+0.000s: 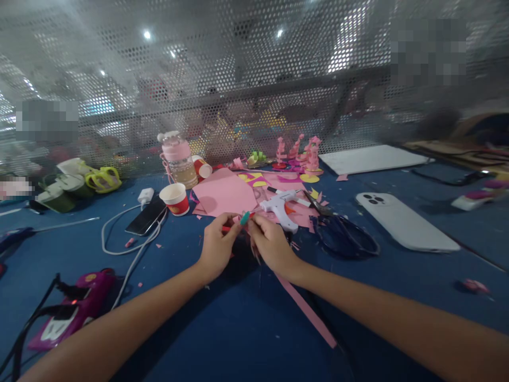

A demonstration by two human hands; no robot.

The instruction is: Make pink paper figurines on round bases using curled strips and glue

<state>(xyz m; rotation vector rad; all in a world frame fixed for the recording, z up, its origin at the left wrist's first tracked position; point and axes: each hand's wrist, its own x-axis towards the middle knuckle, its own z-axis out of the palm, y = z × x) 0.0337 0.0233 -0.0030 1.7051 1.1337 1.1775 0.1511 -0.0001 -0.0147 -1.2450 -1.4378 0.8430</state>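
My left hand [218,245] and my right hand [275,248] meet at the middle of the table, fingers closed in a pinch. Between the fingertips is a small teal piece [245,217] with thin red and pink bits beside it; its exact kind is too small to tell. A long pink paper strip [308,310] extends from under my right hand toward the front. Just beyond the hands lie a pink paper sheet [225,192] and a white glue gun [281,208]. Dark-handled scissors [345,236] rest to the right of my right hand.
A red paper cup [180,206], a pink-topped bottle [178,159] and a black phone [146,216] with a white cable stand left. Pink paper models [312,154] are at the back. A white phone [405,222] lies right, a purple power strip [79,302] front left.
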